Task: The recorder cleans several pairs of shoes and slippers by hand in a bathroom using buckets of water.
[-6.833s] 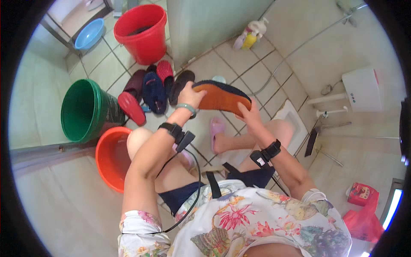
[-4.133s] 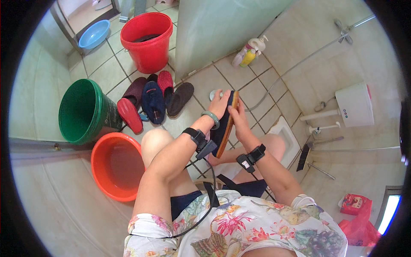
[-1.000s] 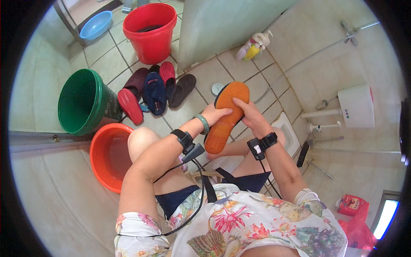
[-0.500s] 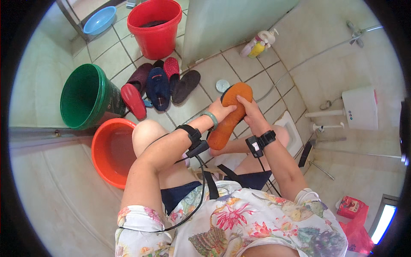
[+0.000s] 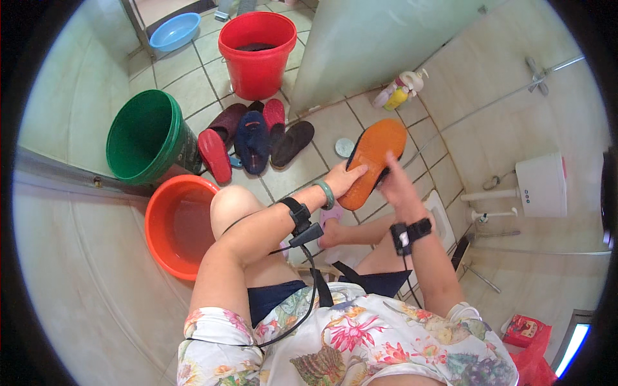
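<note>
A slipper (image 5: pixel 378 147) with an orange sole and a dark edge is held up in front of my knees, its sole facing me. My left hand (image 5: pixel 341 183) grips its lower end, the thumb lying on the sole and the other fingers hidden behind. My right hand (image 5: pixel 400 188) is beside the slipper's right edge with its fingers stretched out, slightly blurred. Whether its fingertips touch the edge I cannot tell. Beyond my left knee, several slippers lie on the tiles, among them a navy one (image 5: pixel 252 143), a red one (image 5: pixel 215 156) and a dark brown one (image 5: pixel 293 144).
To the left stand an orange basin (image 5: pixel 154 222) of murky water and a green bucket (image 5: pixel 177 138). Farther off are a red bucket (image 5: pixel 257 72) with something dark inside and a blue basin (image 5: pixel 175 32). Pump bottles (image 5: pixel 400 91) stand by the wall; a squat toilet (image 5: pixel 441 212) lies right.
The slipper has shifted right and tilted, its wide end up. My left hand now holds its lower end. My right hand has come off the sole and opened. The view has shifted slightly.
</note>
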`<state>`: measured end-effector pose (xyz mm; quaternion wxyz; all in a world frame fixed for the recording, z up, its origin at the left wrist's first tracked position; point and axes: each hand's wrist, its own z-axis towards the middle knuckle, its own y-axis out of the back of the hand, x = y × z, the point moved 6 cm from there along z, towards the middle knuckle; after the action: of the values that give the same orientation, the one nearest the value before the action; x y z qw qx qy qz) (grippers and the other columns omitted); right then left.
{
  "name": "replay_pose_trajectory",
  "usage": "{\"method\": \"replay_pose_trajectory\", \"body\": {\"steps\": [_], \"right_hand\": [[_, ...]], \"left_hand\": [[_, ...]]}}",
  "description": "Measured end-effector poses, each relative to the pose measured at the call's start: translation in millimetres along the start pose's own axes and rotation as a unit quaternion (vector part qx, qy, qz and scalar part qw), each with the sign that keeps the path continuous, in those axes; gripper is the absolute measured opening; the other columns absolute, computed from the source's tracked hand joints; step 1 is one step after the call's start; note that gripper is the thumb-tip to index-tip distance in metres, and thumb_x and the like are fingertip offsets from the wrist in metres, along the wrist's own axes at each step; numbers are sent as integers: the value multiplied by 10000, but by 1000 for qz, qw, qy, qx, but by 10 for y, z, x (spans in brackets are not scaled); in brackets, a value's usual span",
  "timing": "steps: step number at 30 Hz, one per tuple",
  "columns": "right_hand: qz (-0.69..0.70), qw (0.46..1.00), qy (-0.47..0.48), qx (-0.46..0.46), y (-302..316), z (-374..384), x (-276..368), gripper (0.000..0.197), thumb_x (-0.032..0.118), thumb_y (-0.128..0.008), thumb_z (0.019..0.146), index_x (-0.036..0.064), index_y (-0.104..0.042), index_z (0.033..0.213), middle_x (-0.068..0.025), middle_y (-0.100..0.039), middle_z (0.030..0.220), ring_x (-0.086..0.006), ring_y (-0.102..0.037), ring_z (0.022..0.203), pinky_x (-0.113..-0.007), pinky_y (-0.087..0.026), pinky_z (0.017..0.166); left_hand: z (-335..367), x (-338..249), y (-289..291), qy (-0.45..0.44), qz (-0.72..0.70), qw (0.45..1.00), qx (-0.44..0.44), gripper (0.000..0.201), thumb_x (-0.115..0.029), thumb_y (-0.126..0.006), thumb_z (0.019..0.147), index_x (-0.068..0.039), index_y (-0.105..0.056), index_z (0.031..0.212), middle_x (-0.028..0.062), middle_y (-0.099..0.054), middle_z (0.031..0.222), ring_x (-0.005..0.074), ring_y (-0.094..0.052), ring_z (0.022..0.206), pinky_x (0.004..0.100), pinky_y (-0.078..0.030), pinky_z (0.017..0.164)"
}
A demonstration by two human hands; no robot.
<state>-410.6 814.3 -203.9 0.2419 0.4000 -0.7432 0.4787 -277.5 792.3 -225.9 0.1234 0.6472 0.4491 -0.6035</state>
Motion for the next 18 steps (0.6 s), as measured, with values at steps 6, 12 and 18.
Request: {"method": "replay_pose_trajectory", "body": {"steps": [6,12,18], "right_hand": [[25,997,-37,-61,-222,42,-903,439,369,-425,958,43,-432,1252,-85,-541,1192,-227,-542,1082,-395,-453,925],[47,988,-102,-102,-166,27,-1204,452,398,-366,971,60,-411,1267,-99,-520,1222,-244,-535,1102,-420,-463,924],[127,960,-197,-150,107,-43,-1650,432,407,-381,966,106,-442,1269,-85,-553,1203,-251,-558,1075,-456,-457,926]], "left_hand": [[35,205,374,0,260,939,-226,613,-498,-484,869,81,-560,1053,284,-619,960,389,-607,929,413,-462,828],[-14,293,373,85,373,908,-168,641,-527,-440,868,75,-593,1027,303,-600,1002,414,-588,960,446,-456,842],[148,184,420,161,602,782,-21,523,-496,-470,868,-26,-634,1030,186,-619,1084,350,-591,1011,429,-478,825]]}}
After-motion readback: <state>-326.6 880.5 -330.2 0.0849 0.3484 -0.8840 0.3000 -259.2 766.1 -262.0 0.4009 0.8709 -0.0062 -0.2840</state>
